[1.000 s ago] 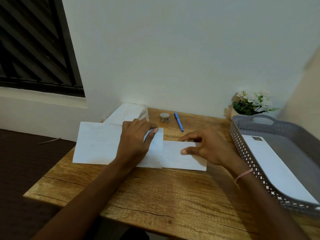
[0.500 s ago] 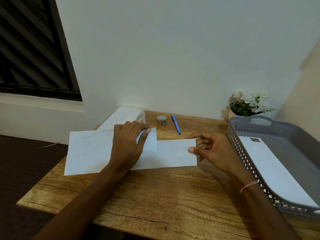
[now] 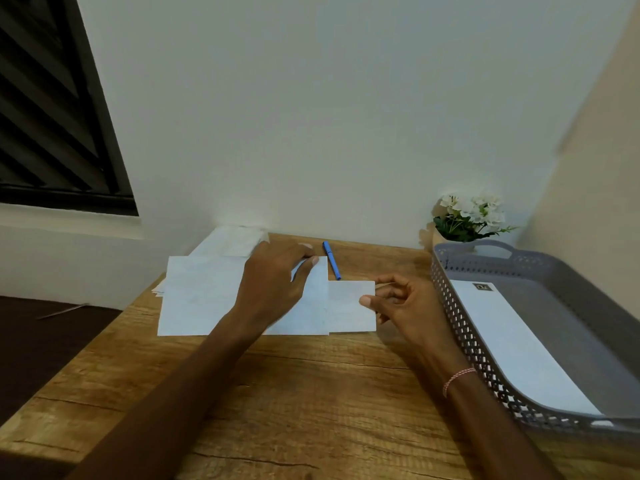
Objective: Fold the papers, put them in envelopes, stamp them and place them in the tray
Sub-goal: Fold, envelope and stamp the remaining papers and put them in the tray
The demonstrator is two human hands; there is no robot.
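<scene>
Carrying everything, desk (image 3: 311, 393): wood-grain top, pushed against the wall, bottom edge of the view cuts it off.
Wall (image 3: 329, 116): plain white, fills the upper half.
Window (image 3: 45, 116): dark slats, top left, well clear of the desk.
Tray (image 3: 460, 341): grey perforated plastic with handle cutouts, on the desk's right side.
Stamped envelope (image 3: 519, 348): white, flat inside the tray, long side running along the tray's left wall; stamp (image 3: 483, 287) on its far corner.
Open envelope (image 3: 201, 296): white, flat on the desk left of centre, long side across the view.
Left hand (image 3: 273, 289): on the open envelope's far right corner, fingers curled over the edge, thumb spread apart from them, gripping that corner.
Right hand (image 3: 412, 310): pinching the folded paper's right edge, thumb on top, fingers curled behind.
Folded paper (image 3: 349, 313): white, sticking out of the open envelope's right end; looks partly slid in, can't tell how far.
Paper stack (image 3: 232, 240): white sheets at the desk's far left, touching the wall, partly under the open envelope.
Flowers (image 3: 471, 213): white blooms with green leaves, behind the tray in the corner.
Pen (image 3: 331, 259): blue, lying just past the open envelope's right corner, tip toward the folded paper.
Bracelet (image 3: 457, 375): pink thread, on the right wrist.
</scene>
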